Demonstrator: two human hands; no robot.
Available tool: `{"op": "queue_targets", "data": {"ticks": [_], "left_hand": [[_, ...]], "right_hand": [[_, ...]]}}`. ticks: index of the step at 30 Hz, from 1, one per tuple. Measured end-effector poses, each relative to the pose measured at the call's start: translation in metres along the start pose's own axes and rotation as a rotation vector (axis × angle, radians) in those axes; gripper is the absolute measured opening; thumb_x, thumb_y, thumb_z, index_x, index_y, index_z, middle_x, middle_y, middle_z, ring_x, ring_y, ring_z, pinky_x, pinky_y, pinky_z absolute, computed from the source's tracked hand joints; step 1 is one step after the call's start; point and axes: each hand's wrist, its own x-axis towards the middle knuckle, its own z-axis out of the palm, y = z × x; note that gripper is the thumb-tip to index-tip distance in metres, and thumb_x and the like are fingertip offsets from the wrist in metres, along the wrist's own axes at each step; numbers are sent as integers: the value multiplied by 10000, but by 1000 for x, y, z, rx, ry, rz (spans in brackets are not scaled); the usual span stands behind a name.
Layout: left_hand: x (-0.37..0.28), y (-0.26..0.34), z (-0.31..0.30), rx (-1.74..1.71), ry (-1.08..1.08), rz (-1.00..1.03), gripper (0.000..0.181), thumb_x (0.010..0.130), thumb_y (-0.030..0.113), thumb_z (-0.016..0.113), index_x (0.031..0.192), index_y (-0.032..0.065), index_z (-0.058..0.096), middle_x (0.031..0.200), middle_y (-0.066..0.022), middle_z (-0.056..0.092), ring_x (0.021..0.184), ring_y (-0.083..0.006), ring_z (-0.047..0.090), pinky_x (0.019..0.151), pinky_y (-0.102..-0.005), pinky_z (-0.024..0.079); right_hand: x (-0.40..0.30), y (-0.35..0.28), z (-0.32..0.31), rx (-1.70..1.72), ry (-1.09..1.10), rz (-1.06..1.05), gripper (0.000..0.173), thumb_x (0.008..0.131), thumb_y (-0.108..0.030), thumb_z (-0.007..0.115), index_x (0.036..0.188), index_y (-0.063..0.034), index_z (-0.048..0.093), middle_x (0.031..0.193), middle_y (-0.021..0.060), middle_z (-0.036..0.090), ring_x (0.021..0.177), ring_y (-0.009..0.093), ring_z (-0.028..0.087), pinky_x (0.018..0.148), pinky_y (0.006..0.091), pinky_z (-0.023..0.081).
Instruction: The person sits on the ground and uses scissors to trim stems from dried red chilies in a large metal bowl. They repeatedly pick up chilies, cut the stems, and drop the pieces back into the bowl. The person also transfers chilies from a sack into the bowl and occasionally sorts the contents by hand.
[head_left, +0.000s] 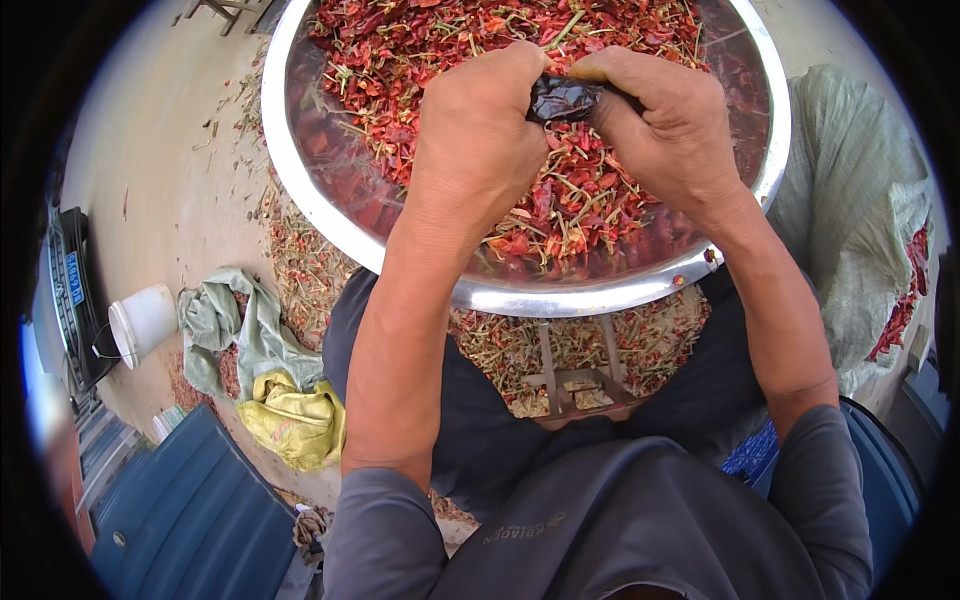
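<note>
My left hand (484, 120) and my right hand (664, 120) are close together over a wide metal basin (517, 296). Between them, both hands grip a dark, glossy, wrinkled piece (564, 97); whether it is a dried pepper or wrapped in plastic, I cannot tell. My fingers are curled under and mostly hidden, with the thumbs almost meeting above the piece. Broken red dried chillies (375, 90) mixed with pale stems heap up in the basin below. The near rim of the basin sits just beyond my lap, between my knees.
Under the basin stands a frame (555, 367), amid chilli scraps and stems on the floor. A woven sack (847, 172) with red chillies at its mouth is at right. Leftward are a white bucket (142, 322), a grey-green sack (262, 349), a yellow sack (292, 420) and a blue ridged panel (202, 517).
</note>
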Motion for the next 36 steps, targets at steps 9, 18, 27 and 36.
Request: {"op": "queue_targets", "data": {"ticks": [9,18,27,36], "left_hand": [[8,-11,-17,-56,148,-273,35,910,45,619,882,51,640,715,-61,618,624,-161,596,565,-271,456],[14,-19,-41,-1170,93,-674,31,907,8,628,932,18,613,720,-60,628,546,-105,560,440,-214,425],[12,-23,-43,-1320,158,-606,205,887,-52,605,1074,7,543,769,-98,617,586,-130,587,435,-221,450],[12,-16,-44,-1425,184,-578,126,888,-56,596,991,17,581,770,-88,617,591,-126,585,451,-228,460]], "right_hand": [[-12,-46,-3,799,-749,120,146,837,-179,740,864,-38,715,717,105,658,635,278,635,594,372,481],[-34,18,65,-33,-710,115,398,814,-54,626,1204,-100,685,973,170,680,939,355,675,842,463,539],[-27,31,81,-274,-1098,285,515,807,19,565,1267,-186,669,1136,151,644,1124,341,624,946,454,520],[-23,39,44,-183,-871,365,207,853,-36,594,1059,-18,609,984,182,660,960,394,640,826,453,509]]}}
